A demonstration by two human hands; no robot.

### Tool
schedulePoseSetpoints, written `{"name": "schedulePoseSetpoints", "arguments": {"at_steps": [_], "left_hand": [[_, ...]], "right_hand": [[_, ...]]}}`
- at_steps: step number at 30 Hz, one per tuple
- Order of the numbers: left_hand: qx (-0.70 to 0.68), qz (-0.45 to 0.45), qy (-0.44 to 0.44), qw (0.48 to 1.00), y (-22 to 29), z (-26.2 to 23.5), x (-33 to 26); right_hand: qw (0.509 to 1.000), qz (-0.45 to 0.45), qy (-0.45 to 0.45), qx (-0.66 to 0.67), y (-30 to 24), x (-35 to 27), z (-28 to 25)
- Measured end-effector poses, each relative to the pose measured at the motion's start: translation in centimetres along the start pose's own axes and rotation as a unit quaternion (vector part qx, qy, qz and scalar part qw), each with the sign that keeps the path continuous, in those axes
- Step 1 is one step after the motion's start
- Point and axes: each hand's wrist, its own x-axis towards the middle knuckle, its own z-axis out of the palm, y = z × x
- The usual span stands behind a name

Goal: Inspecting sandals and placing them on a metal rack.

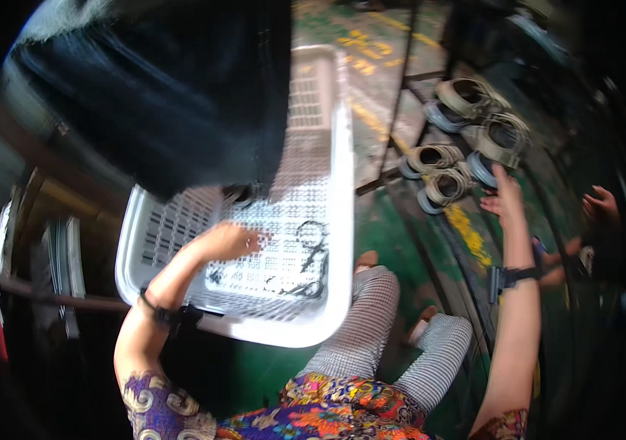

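My left hand (pixel 231 242) is over the floor of a white plastic basket (pixel 341 242), its fingers curled in; whatever they may hold is hidden. A few thin black loops (pixel 311 249) lie on the basket's mesh floor. My right hand (pixel 505 199) reaches out to the right with fingers spread. Its fingertips are beside the grey lower part of a stack of rings (pixel 485 169); whether they touch is unclear. Several stacks of beige and grey rings stand there, among them one stack (pixel 446 189) to the left of the hand and another (pixel 467 99) farther away.
Dark blue cloth (pixel 181 103) hangs over the basket's far left part and hides it. Another person's hand (pixel 602 203) is at the far right. Dark metal bars (pixel 408 220) run under the rings. Pale upright panels (pixel 71 257) stand at the left.
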Motion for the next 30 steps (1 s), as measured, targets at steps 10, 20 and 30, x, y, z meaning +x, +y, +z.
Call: {"name": "schedulePoseSetpoints", "arguments": {"at_steps": [10,20,30], "left_hand": [[0.003,-0.281,-0.022,0.959,-22.0,10.8,12.1],[-0.027,-0.384,0.156,0.910,-27.7,14.7,17.8],[-0.029,-0.210,-0.149,0.966,-20.6,16.4,16.4]], "right_hand": [[0.996,-0.078,-0.009,-0.034,2.9,-0.7,-0.4],[0.999,-0.043,-0.016,-0.002,16.3,-12.1,-2.1],[0.963,0.108,-0.245,-0.002,21.9,-19.6,0.3]]}}
